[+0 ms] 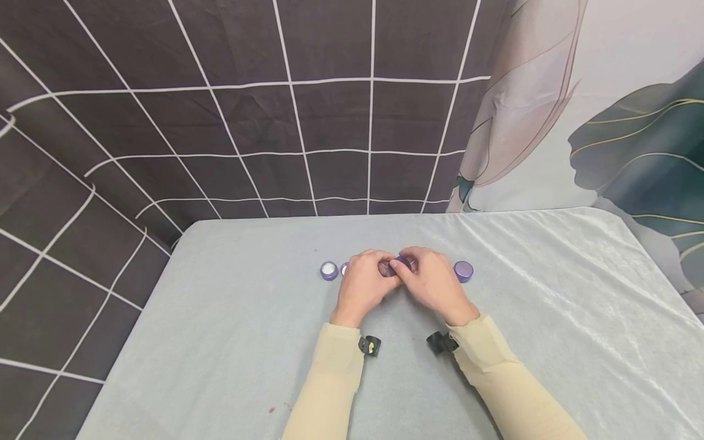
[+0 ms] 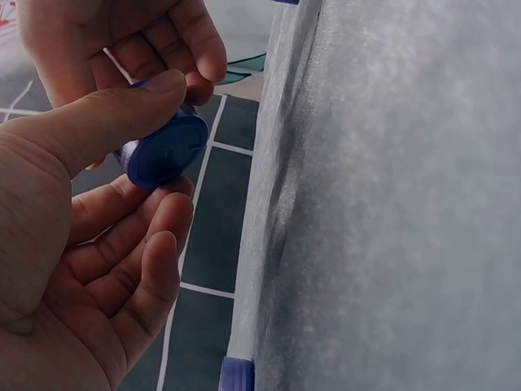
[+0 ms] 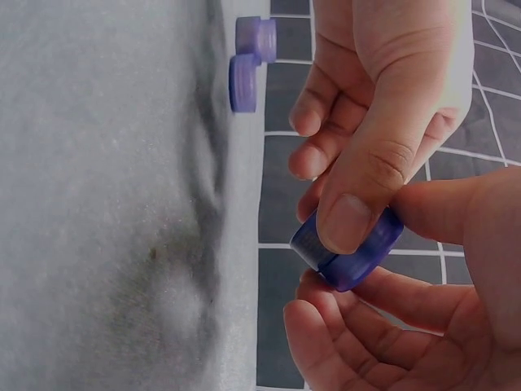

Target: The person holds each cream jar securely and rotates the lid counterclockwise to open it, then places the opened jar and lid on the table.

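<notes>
Both your hands meet at a small, round, purple plastic-looking container (image 3: 362,262), held between them and raised above the pale grey-blue cloth (image 1: 247,342). Your left hand (image 1: 364,280) pinches it from its left, thumb laid across it; your right hand (image 1: 436,281) grips it from its right, thumb and fingers at its edge. Left of that container, past your left hand, sits a small round purple jar with a white top (image 1: 329,271); beside it, a similar purple-and-white piece (image 1: 344,268) is mostly hidden by that hand. Right of the container, just past your right hand, lies a squat purple round piece (image 1: 464,271). Beyond the container hangs dark fabric with white grid lines (image 1: 332,116).
</notes>
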`<state>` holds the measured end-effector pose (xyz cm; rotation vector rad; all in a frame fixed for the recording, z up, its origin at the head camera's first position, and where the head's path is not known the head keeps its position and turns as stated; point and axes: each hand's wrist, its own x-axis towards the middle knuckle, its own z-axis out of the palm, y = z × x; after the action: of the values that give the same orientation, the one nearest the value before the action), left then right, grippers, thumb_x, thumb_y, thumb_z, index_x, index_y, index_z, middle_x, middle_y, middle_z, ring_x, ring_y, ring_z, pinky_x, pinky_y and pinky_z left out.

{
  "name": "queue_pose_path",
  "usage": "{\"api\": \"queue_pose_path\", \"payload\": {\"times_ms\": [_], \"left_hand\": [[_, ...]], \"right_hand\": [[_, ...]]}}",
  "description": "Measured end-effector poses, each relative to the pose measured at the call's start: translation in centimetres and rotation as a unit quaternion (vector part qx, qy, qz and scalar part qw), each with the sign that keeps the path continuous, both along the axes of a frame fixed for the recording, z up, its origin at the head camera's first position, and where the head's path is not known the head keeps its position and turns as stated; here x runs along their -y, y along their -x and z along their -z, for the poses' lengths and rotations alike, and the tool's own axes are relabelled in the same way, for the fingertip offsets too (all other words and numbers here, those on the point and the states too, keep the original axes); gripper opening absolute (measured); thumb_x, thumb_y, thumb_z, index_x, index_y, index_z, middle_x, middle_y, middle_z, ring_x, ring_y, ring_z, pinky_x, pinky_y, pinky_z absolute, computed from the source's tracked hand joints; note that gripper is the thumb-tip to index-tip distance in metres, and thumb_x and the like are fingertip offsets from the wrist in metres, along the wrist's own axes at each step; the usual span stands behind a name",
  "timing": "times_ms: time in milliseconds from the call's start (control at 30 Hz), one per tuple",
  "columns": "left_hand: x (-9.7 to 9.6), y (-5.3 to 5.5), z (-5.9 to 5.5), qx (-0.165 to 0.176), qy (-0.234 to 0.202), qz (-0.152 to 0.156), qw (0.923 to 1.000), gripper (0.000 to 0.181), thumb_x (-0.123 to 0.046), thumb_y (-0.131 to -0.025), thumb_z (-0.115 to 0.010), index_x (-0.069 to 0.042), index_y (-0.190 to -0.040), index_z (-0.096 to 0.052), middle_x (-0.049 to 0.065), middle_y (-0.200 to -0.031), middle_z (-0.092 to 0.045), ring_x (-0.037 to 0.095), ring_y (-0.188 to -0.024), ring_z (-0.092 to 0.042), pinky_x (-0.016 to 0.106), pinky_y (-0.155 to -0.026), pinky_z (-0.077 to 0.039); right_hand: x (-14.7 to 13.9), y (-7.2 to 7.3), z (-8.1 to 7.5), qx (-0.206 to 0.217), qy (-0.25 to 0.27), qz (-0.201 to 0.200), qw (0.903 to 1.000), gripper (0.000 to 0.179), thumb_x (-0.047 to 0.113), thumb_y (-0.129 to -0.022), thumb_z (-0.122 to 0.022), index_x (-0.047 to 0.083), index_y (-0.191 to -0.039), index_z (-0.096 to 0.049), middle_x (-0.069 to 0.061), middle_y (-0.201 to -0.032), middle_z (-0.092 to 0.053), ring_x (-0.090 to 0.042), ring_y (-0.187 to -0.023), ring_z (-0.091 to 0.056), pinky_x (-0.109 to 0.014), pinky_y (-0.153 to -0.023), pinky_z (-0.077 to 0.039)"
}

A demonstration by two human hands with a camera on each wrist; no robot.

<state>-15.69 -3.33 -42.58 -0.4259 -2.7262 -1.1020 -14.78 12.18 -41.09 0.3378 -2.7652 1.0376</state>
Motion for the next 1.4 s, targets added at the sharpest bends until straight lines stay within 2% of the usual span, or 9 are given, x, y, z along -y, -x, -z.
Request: {"api": "queue_pose_path", "payload": {"times_ms": [500, 1400], "left_hand": [[0.03, -0.13, -0.12, 0.0, -0.006, 0.002, 1.0, 0.027, -0.025, -0.077, -0.083, -0.013, -0.1, -0.079, -0.005, -0.082, -0.067, 0.012, -0.078, -0.063, 0.028, -0.073, -0.051], [0.09, 0.01, 0.04, 0.002, -0.007, 0.003, 1.0, 0.028, -0.028, -0.077, -0.083, -0.014, -0.1, -0.079, -0.007, -0.084, -0.068, 0.006, -0.077, -0.06, 0.023, -0.071, -0.05]], "right_hand": [[0.01, 0.02, -0.03, 0.007, 0.002, 0.004, 1.0, 0.03, 0.028, -0.095, -0.066, 0.001, -0.108, -0.073, -0.008, -0.09, -0.072, -0.026, -0.085, -0.067, -0.048, -0.078, -0.052], [-0.12, 0.1, 0.0, 0.001, -0.002, -0.006, 1.0, 0.029, 0.025, -0.094, -0.068, 0.001, -0.108, -0.073, -0.002, -0.075, -0.063, -0.022, -0.075, -0.06, -0.044, -0.073, -0.05]]}}
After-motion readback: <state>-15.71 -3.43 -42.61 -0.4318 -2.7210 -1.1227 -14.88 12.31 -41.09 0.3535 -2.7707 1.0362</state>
